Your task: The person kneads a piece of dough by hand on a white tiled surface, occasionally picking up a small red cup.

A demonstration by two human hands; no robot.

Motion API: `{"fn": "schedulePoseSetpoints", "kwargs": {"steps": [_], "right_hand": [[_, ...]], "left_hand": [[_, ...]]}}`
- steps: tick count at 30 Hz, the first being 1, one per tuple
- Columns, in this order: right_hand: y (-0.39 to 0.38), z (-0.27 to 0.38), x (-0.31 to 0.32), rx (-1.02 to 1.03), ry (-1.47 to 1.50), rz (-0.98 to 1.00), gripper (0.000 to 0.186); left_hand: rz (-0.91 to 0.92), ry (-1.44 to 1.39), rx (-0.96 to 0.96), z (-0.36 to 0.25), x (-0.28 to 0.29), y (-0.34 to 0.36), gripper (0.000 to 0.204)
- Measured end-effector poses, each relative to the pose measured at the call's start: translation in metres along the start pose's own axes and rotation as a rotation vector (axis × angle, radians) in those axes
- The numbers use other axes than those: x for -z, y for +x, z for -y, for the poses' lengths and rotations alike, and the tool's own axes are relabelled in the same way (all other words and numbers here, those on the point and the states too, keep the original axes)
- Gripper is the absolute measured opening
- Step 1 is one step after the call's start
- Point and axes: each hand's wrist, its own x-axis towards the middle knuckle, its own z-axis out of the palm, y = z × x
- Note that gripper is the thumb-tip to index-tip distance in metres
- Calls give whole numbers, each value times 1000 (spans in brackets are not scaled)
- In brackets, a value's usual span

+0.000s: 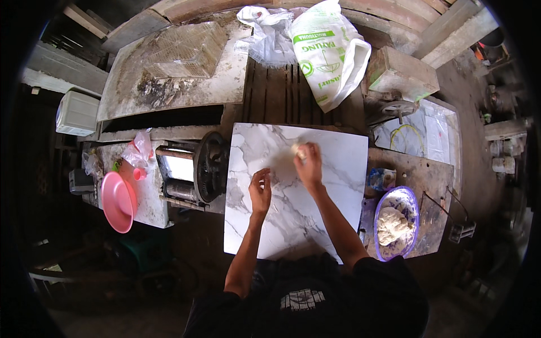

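A white tile board (pixel 287 219) with grey marbled veins lies in front of me. Near its upper middle, my right hand (pixel 310 166) has its fingers closed round a small pale lump of dough (pixel 296 149). My left hand (pixel 260 191) is lower and to the left, over the board, fingers loosely bent and apart with nothing visible in them. To the right, a purple-rimmed basin (pixel 409 201) holds a large mass of pale dough (pixel 393 225).
Left stand a hand-cranked roller machine (pixel 209 166), a pink basin (pixel 110 200), a small pink cup (pixel 140 173) and plastic bags (pixel 138 152). Behind are a wire crate (pixel 183 50) and white sacks (pixel 324 73). Right are a wheeled machine (pixel 399 107) and a small packet (pixel 382 177).
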Motion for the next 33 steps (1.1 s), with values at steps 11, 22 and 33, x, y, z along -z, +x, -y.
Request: {"fn": "schedulePoseSetpoints", "kwargs": {"steps": [11, 22, 33], "right_hand": [[-62, 44, 21, -3, 21, 144, 44], [-60, 15, 16, -106, -70, 155, 12], [-56, 22, -32, -67, -727, 163, 57]], "left_hand": [[350, -92, -183, -12, -7, -5, 26], [232, -167, -148, 8, -19, -22, 23], [19, -56, -134, 18, -2, -33, 21]]}}
